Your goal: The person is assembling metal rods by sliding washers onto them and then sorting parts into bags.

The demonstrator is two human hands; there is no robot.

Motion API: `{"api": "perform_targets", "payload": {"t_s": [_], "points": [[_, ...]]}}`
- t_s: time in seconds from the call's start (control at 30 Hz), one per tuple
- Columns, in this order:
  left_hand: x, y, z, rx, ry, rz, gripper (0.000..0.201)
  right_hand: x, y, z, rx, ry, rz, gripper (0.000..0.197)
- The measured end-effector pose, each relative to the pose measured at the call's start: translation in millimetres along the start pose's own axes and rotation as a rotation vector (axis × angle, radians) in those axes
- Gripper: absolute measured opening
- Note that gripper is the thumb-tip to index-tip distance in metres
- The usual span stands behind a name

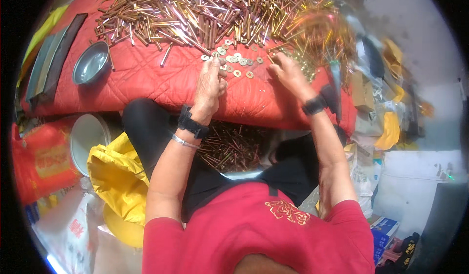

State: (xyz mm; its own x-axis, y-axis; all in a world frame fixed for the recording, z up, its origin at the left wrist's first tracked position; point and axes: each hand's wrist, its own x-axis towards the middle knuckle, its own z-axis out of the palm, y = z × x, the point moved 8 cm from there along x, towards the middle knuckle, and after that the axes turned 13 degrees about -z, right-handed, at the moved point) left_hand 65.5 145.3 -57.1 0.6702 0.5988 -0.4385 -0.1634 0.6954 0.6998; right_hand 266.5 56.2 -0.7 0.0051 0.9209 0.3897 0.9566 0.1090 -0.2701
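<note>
Loose round metal washers [237, 73] lie scattered on a red quilted cloth [161, 81] between my two hands. At the left edge of the scatter my left hand [211, 84] is closed, with thumb and fingertips pinched on a washer [215, 54]. My right hand [291, 74] is closed in a pinch to the right of the washers; what its fingertips hold is too small to make out. Beyond both hands spreads a big heap of long, thin, coppery metal rods [210, 12], like bolts. A small pile of yellowish metal pieces [304, 64] sits beside my right hand, partly hidden.
A metal bowl [91, 64] stands at the left on the cloth, near long dark bars [54, 64]. Below the cloth's front edge, between my legs, is a container of similar rods [232, 147]. A white bucket [89, 139] and yellow cloth [119, 169] are at lower left.
</note>
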Motion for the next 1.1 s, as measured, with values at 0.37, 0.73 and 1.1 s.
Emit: {"api": "perform_targets", "payload": {"t_s": [0.37,0.73,1.1], "points": [[8.7,2.0,-1.5,-0.007,-0.093,0.136,0.016,19.2,4.2,23.2,-0.304,-0.193,-0.056,0.012],[14.3,-11.6,-1.5,-0.329,-0.251,-0.125,0.028,93.8,-21.1,67.4,-0.577,-0.829,-0.099,0.014],[8.7,-9.9,15.4,-0.060,-0.357,-0.073,0.015,6.7,-31.4,-11.1,0.568,0.022,0.295,0.019]]}}
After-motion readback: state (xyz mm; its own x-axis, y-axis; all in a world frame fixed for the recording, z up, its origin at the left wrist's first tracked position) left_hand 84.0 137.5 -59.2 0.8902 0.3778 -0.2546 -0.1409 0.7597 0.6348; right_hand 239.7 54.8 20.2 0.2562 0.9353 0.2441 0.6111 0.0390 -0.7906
